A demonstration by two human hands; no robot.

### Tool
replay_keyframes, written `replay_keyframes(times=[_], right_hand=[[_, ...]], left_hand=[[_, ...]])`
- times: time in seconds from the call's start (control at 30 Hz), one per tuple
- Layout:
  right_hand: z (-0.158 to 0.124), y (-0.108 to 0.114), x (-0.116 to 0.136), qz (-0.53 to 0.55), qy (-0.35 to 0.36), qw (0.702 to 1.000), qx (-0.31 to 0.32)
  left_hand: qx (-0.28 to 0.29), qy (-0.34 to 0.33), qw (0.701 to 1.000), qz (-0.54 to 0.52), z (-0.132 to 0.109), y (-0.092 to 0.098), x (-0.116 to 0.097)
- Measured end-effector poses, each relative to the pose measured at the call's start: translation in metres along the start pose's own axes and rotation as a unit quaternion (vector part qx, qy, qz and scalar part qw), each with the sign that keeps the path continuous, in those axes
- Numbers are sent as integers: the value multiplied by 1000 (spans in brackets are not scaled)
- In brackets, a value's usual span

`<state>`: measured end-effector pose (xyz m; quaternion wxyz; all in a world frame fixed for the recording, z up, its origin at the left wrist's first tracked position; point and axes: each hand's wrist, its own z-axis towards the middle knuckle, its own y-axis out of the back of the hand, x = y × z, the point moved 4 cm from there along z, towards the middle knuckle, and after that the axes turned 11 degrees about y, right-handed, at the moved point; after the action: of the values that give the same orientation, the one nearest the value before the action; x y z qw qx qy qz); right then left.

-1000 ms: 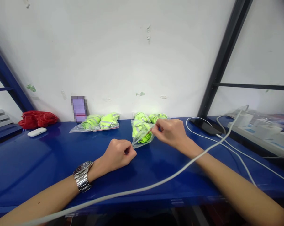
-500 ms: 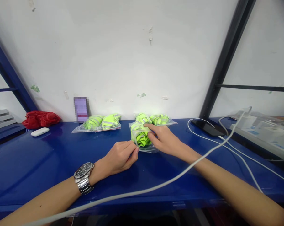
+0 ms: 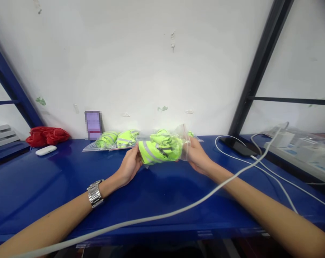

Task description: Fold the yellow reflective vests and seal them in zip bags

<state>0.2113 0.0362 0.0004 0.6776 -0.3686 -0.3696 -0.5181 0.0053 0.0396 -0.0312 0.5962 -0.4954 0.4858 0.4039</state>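
Note:
Between my two hands, a little above the blue table [image 3: 106,200], is a clear plastic bag with a bundled reflective vest [image 3: 162,148], neon yellow-green with silver stripes. My left hand [image 3: 130,163] grips its left end, fingers partly hidden behind it. My right hand [image 3: 196,154] is closed on the right end, where the clear film stands up. Two more bagged vests, a left one [image 3: 106,139] and a right one [image 3: 127,138], lie by the wall to the left. Behind the held bag, another bagged vest [image 3: 191,133] shows only in part.
A white cable [image 3: 151,217] crosses in front of my forearms. On the right lie a black phone [image 3: 240,147] and white chargers [image 3: 310,148]. To the left are a red bag [image 3: 46,136], a white earbud case [image 3: 46,150] and a propped phone [image 3: 93,125].
The bagged vest has been lifted off the table and turned on its side. My left hand has moved up to its left end, and my right hand has shifted to its right end.

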Motion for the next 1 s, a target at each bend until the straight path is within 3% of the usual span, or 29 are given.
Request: replay_keyframes(times=[0.1, 0.2, 0.27, 0.37, 0.47, 0.6, 0.7, 1.0], right_hand=[[-3, 8, -12, -22, -31, 997, -67], [-4, 10, -16, -7, -33, 996, -83], [-3, 8, -13, 15, -23, 997, -77], [-4, 1, -7, 29, -20, 999, -35], [-6, -5, -6, 2, -37, 998, 48], [-12, -8, -13, -67, -66, 982, 162], [-14, -8, -17, -81, -70, 974, 200], [-15, -15, -12, -65, -54, 970, 229]], left_hand=[[-3, 36, 999, -32, -3, -2, 1], [15, 47, 999, -9, -1, -2, 5], [8, 23, 1000, 19, 2, 1, 6], [-52, -48, 993, 96, 4, 11, 3], [-141, -99, 955, 243, -1, 22, -7], [-227, -167, 862, 422, -14, 24, -23], [-241, -211, 825, 466, -20, 18, -28], [-251, -304, 768, 504, -26, 11, -32]])
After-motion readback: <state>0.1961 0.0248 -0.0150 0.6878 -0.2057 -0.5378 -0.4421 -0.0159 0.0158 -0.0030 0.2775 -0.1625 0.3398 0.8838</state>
